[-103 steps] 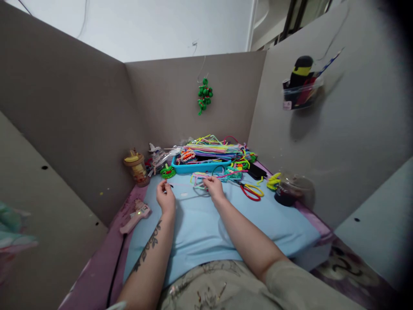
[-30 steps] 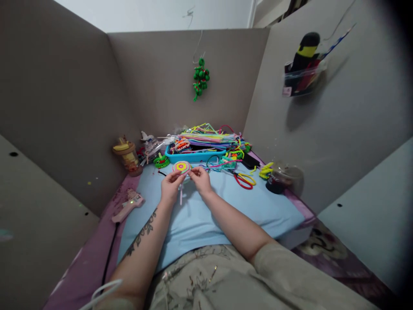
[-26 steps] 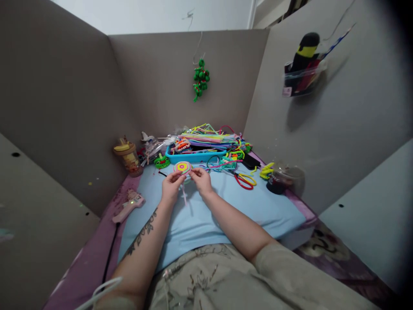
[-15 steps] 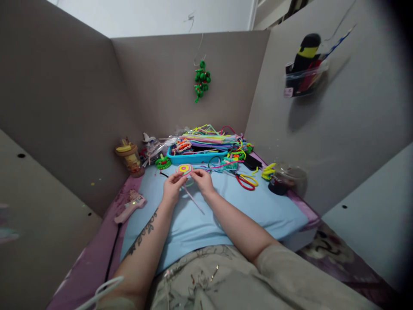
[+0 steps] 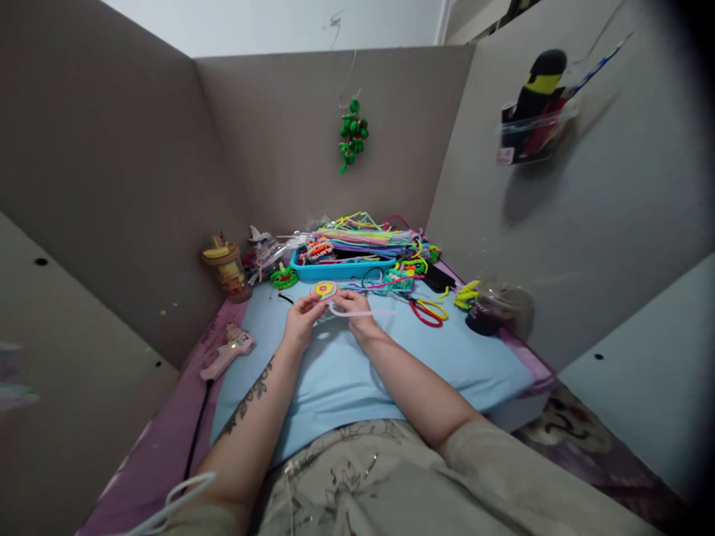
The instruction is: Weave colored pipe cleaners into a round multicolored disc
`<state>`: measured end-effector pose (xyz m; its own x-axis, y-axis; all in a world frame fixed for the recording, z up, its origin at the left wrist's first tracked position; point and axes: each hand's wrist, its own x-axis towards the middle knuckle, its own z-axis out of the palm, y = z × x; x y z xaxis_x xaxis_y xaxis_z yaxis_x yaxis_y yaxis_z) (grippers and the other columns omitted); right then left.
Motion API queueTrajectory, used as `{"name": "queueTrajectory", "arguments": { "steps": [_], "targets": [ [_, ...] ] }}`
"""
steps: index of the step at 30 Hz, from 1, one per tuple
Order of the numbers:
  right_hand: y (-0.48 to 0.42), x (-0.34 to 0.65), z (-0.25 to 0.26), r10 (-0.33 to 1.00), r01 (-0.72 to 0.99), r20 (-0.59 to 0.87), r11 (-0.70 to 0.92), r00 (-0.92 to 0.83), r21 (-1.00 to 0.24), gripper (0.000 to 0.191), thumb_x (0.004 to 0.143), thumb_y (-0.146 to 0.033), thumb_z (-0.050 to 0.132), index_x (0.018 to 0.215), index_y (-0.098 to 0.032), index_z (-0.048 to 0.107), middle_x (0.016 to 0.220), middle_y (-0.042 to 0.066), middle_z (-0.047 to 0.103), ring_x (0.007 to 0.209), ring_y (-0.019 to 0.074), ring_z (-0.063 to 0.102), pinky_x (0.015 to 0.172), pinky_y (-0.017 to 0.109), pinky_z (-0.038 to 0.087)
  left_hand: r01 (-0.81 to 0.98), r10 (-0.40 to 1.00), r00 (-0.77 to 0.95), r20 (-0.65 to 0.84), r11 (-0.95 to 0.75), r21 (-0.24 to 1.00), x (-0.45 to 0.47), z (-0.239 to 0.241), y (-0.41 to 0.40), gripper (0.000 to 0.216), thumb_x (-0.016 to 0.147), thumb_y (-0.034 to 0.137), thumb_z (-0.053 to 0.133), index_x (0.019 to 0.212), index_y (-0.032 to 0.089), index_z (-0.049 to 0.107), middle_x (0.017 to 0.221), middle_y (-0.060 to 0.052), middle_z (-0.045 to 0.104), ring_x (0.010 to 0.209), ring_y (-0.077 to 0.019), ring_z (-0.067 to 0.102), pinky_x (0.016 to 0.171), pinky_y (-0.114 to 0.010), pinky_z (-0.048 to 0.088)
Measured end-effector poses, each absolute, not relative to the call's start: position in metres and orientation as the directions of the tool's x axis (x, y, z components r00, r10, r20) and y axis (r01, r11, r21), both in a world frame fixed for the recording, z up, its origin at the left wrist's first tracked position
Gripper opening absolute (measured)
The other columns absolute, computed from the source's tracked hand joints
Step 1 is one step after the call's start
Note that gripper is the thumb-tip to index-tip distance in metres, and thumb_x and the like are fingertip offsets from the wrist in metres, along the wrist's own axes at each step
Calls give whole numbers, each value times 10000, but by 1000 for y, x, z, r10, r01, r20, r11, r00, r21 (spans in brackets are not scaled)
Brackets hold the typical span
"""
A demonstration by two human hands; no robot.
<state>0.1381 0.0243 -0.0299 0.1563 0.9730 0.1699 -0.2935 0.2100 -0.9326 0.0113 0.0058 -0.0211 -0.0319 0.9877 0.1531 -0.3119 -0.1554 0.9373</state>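
My left hand (image 5: 302, 320) and my right hand (image 5: 351, 307) meet over the light blue pad (image 5: 357, 372), both pinched on a small flat spiral disc (image 5: 325, 289) coiled from pink, yellow and green pipe cleaners. A loose pale pink pipe cleaner tail (image 5: 363, 313) runs from the disc to the right, under my right fingers. The disc is held just above the pad, in front of the blue tray (image 5: 340, 272).
The blue tray holds a heap of coloured pipe cleaners (image 5: 369, 240). Red and yellow loops (image 5: 429, 310) and a dark lidded cup (image 5: 491, 313) lie right. A pink glue gun (image 5: 226, 353) and a small jar (image 5: 223, 269) sit left. Grey panels enclose the pad.
Since the earliest frame both hands have come together on the spiral disc. Over the last second the pink tail has swung from hanging down to pointing right.
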Motion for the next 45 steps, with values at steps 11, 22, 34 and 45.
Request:
{"name": "queueTrajectory", "arguments": {
  "steps": [11,22,34,45],
  "targets": [
    [5,132,-21,772,279,635,602,36,-748,228,664,-249,621,890,-216,605,909,33,573,837,174,512,769,304,423,-417,975,-185,125,-193,888,4,-17,13,458,491,313,787,882,145,618,696,-22,646,668,-145,621,641,-262,458],
    [4,138,-16,757,336,646,584,103,-738,173,723,-173,515,865,-209,606,864,34,574,831,177,515,770,313,419,-397,981,-163,101,-159,904,5,-21,13,434,493,283,788,863,123,628,695,-20,648,588,-106,578,581,-226,419],
    [2,133,-20,769,237,637,610,50,-756,129,751,-302,573,781,-208,656,796,33,638,781,177,552,753,313,413,-353,978,-181,106,-165,921,3,-25,17,455,484,314,786,861,114,629,642,-8,623,539,-89,549,531,-205,400],
    [34,156,-27,896,-210,303,380,323,-901,248,666,-419,622,730,-180,601,655,-22,543,642,124,461,662,260,375,-370,992,-85,97,-122,921,4,-22,13,441,485,288,793,864,122,638,679,-34,656,622,-132,606,598,-238,441]
  ]
}}
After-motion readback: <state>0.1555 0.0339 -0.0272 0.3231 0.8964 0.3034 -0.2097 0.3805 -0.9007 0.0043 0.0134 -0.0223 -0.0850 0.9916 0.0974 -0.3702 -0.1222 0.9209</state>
